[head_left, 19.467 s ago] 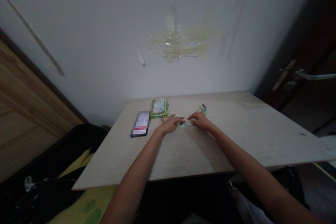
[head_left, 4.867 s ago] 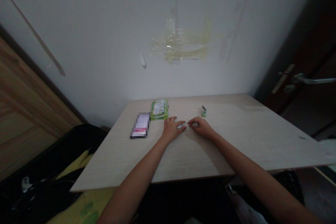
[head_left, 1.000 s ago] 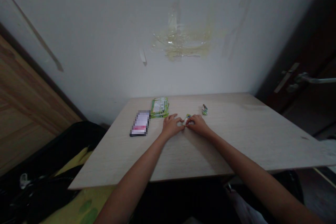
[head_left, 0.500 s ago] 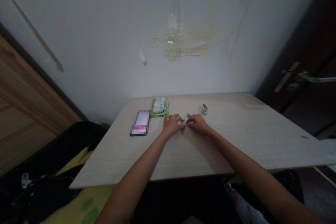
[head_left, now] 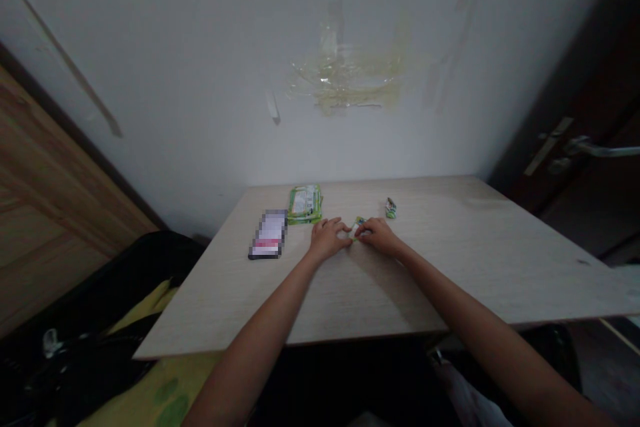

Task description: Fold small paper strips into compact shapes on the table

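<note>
A small green-and-white packet lies on the table between my hands, partly covered by fingers. My left hand is at its left side, thumb and forefinger curled in onto the near left edge. From the right, my right hand pinches the packet with bent fingers. Beyond my left hand sits a stack of flat green-and-white packets. A crumpled or folded green packet stands farther back, past my right hand.
A phone with a blurred-out screen lies at the left of the pale wooden table. Behind rises a wall with old clear tape on it. A door handle is at far right. Dark and yellow cloth lies below left.
Slightly more of the packet shows between my fingers, with a green edge near my thumbs. My hands stay almost in the same place. Everything else stays put.
</note>
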Tool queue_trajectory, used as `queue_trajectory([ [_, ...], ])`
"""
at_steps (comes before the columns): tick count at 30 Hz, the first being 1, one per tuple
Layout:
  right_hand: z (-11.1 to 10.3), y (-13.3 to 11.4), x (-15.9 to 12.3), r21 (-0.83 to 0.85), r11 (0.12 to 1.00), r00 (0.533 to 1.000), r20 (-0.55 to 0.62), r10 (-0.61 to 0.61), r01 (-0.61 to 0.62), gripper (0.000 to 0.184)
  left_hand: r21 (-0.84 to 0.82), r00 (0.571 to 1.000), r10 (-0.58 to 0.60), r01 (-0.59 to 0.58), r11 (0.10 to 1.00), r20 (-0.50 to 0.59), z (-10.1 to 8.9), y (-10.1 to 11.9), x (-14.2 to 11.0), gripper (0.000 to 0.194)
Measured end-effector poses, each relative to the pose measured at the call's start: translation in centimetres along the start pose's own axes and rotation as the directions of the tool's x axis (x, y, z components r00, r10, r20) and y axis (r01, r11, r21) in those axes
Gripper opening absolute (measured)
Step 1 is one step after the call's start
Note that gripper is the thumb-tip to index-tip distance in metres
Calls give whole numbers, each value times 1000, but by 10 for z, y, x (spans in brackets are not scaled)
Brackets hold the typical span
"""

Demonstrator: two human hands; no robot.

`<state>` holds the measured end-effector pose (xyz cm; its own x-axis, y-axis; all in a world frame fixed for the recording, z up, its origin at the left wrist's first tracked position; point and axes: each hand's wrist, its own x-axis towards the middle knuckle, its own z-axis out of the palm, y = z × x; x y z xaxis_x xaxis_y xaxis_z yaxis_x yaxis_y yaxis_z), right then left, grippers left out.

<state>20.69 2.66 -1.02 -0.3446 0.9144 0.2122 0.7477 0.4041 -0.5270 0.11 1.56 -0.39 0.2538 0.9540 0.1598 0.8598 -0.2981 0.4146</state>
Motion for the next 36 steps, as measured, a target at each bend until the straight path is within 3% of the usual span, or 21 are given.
queue_trajectory([
  [7,-2,-2,-4,20,998,998,-24,-60,61,17,13,1000,4,-3,1000,-28,5,0,-1,36],
  [23,5,4,2,-5,1000,1000,-8,-13,13,17,-5,999,-29,29,1000,-25,-4,10,-1,35],
  [36,2,8,2,34,997,998,1,-65,65,21,-6,1000,19,-20,1000,-14,-1,-1,1,35],
])
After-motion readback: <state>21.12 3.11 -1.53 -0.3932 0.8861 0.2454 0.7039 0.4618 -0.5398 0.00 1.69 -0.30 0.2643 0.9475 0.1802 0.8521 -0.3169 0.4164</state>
